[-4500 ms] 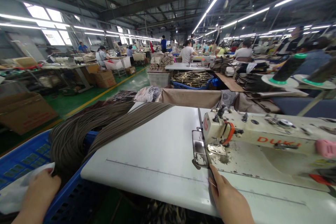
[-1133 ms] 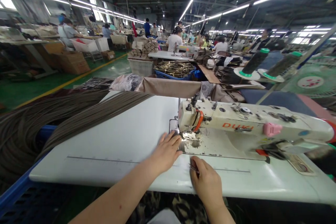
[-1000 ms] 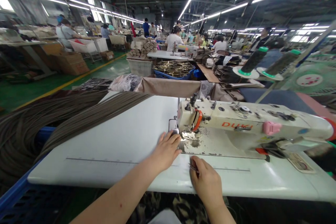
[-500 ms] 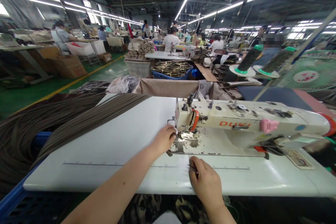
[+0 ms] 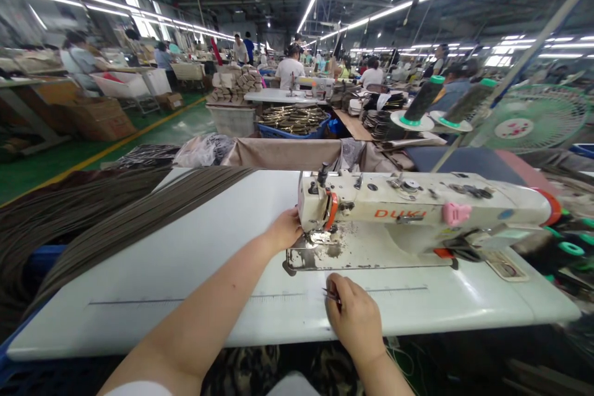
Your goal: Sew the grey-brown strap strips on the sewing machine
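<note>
My left hand (image 5: 286, 230) reaches to the left end of the sewing machine (image 5: 362, 204), close behind its needle area. Its fingertips go out of sight behind the machine head, so what they touch is hidden. The metal presser foot (image 5: 320, 237) sits just to the right of that hand. Near the table's front edge, my right hand (image 5: 355, 312) is closed around small thread snips (image 5: 330, 294), whose pointed tips stick out to the left. Beneath it runs a ruler scale printed on the white table (image 5: 208, 260).
Long dark strips (image 5: 139, 213) drape over the table's left side. Two thread cones (image 5: 422, 101) and a green fan (image 5: 520, 128) stand at the back right. Beyond the table is a blue basket (image 5: 292, 133) of folded pieces. Several people work at machines farther off.
The view has swung slightly right, so the scene sits farther left. My left hand has gone farther back, its fingers now behind the machine head. My right hand still holds the snips.
</note>
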Demonstrator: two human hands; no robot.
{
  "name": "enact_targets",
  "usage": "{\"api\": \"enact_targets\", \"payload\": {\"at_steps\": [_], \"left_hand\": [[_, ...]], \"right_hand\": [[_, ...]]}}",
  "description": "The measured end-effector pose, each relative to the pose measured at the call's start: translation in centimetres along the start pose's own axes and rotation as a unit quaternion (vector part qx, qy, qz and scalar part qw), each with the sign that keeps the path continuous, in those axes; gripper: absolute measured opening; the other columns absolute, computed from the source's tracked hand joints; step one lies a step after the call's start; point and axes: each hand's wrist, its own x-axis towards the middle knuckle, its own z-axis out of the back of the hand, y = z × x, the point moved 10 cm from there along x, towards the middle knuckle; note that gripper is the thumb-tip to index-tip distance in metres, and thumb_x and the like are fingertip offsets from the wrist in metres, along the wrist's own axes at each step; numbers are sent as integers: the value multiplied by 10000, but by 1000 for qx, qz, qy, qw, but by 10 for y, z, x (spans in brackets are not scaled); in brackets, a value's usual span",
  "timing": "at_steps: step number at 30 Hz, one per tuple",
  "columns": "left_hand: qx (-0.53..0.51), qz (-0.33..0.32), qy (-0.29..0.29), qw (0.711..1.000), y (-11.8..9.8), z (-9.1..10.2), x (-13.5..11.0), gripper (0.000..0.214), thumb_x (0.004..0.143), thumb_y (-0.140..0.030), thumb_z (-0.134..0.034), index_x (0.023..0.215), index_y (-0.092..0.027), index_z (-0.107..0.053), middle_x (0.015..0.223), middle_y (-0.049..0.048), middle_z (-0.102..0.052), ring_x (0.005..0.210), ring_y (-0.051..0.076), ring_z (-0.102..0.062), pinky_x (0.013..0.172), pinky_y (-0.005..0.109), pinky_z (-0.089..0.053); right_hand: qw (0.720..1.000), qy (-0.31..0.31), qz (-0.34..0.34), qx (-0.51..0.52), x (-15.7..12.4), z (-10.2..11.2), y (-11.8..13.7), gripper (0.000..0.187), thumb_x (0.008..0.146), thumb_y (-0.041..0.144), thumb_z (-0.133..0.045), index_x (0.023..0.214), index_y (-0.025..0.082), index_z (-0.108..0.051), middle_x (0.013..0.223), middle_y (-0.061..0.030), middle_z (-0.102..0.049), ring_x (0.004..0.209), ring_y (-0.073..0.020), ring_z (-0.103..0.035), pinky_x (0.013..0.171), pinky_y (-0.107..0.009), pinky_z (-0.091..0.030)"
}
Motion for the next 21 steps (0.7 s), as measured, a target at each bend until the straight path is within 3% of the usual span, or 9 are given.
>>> {"api": "enact_targets", "payload": {"at_steps": [6, 15, 21], "left_hand": [[31, -5, 11, 999, 3, 8, -7, 277, 957, -281, -585, 1170, -205, -744, 1252, 87, -722, 1223, 277, -611, 1120, 422, -451], [38, 41, 7, 998, 9, 20, -20, 80, 854, -282, -747, 909, -267, -803, 1070, 38, -762, 1063, 251, -661, 1007, 401, -463], [7, 87, -8, 996, 2, 18, -39, 62, 847, -194, -745, 854, -246, -777, 917, -4, -746, 903, 170, -686, 847, 285, -502]], "right_hand": [[1000, -8, 6, -3, 1, 4, 3, 275, 829, 95, -513, 1060, 201, -616, 803, -13, -656, 739, -188, -575, 701, -302, -383], [1000, -16, 8, -2, 1, 6, 4, 253, 844, 100, -510, 1047, 199, -624, 804, -13, -655, 734, -186, -559, 695, -308, -373], [1000, -13, 5, 0, 2, 6, 4, 241, 846, 90, -506, 1016, 199, -638, 803, -13, -650, 725, -182, -545, 679, -310, -356]]}}
